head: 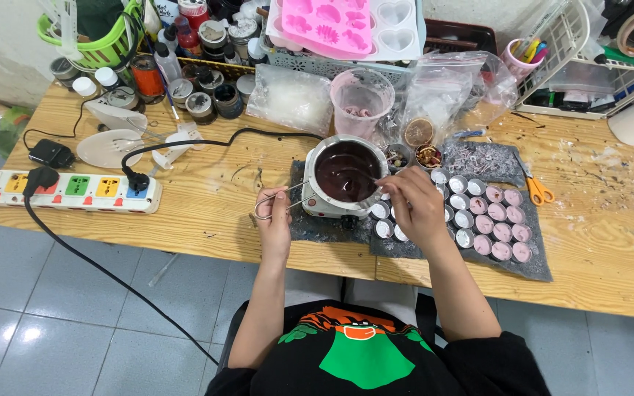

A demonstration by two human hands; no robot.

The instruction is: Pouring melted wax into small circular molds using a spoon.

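Note:
A metal pot (346, 170) full of dark melted wax stands on a small heater at the table's middle. My left hand (274, 214) grips the pot's wire handle (277, 199), which sticks out to the left. My right hand (414, 205) holds a thin stick (370, 176) whose tip reaches into the dark wax. Right of the pot, rows of small round metal cups (478, 216) sit on a grey mat (533, 260); some hold pink wax, others look unfilled.
A white power strip (67, 191) with a black cable lies at left. Jars, bottles and a green basket (97, 37) crowd the back. Pink silicone moulds (328, 26), a pink measuring cup (361, 99), plastic bags and orange-handled scissors (538, 191) lie nearby.

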